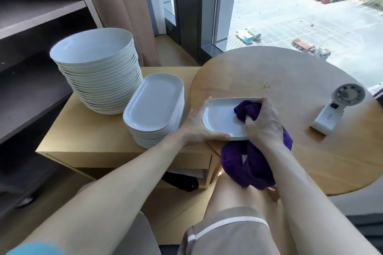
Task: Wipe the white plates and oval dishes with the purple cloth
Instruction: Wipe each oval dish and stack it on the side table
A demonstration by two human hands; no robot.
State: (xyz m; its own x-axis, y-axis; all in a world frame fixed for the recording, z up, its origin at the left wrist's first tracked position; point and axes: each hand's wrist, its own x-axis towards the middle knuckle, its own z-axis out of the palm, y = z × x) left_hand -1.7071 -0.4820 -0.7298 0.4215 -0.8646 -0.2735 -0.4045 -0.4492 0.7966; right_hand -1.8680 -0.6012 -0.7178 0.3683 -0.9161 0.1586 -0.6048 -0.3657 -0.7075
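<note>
We are judging the work as partly done, though we cannot tell which pieces are already wiped. The tall stack of white plates and the lower stack of oval dishes are standing side by side on a wooden cabinet. The oval dish is lying at the near edge of the round wooden surface. The left grip is clasping its left rim. The right grip is squeezing the bunched purple cloth onto it. A large window is facing us, dark shelving is standing at left, and a white handheld fan is lying well apart.
</note>
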